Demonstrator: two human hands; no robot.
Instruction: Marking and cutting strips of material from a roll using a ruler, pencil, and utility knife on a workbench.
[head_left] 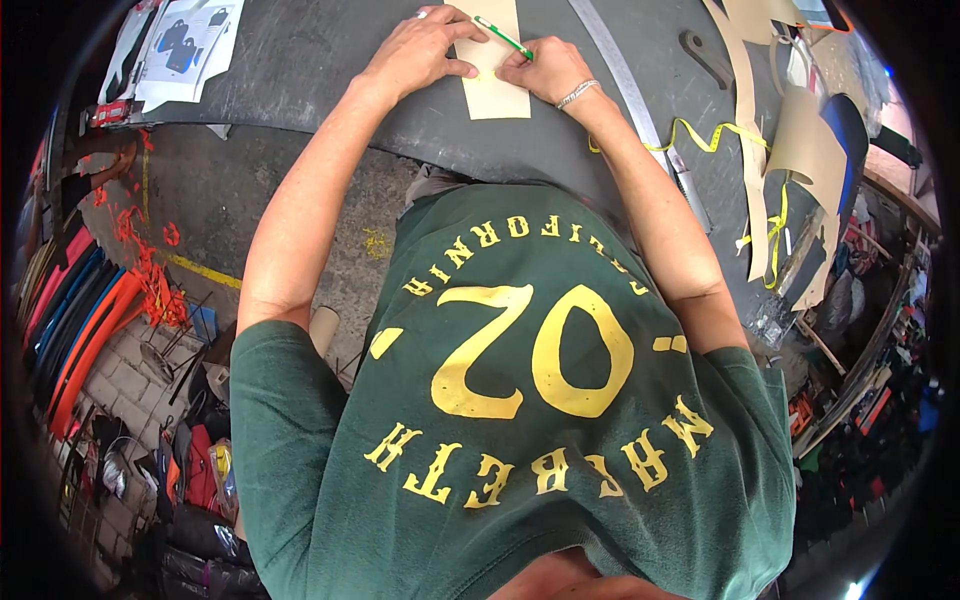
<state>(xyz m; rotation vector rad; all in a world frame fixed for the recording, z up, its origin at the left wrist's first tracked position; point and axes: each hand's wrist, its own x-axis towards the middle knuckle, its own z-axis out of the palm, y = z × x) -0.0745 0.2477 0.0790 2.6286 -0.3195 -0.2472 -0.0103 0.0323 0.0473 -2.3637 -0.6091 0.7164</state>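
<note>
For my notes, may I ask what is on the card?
Parts of the left hand and the right hand, which holds a pen; card beneath them is hidden.

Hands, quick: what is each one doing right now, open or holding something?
Left hand: open, resting on the brown paper.
Right hand: closed, holding a green pen.

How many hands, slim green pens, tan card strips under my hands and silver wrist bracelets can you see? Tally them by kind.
Bare left hand and bare right hand: 2
Slim green pen: 1
Tan card strip: 1
Silver wrist bracelet: 1
Total: 5
</note>
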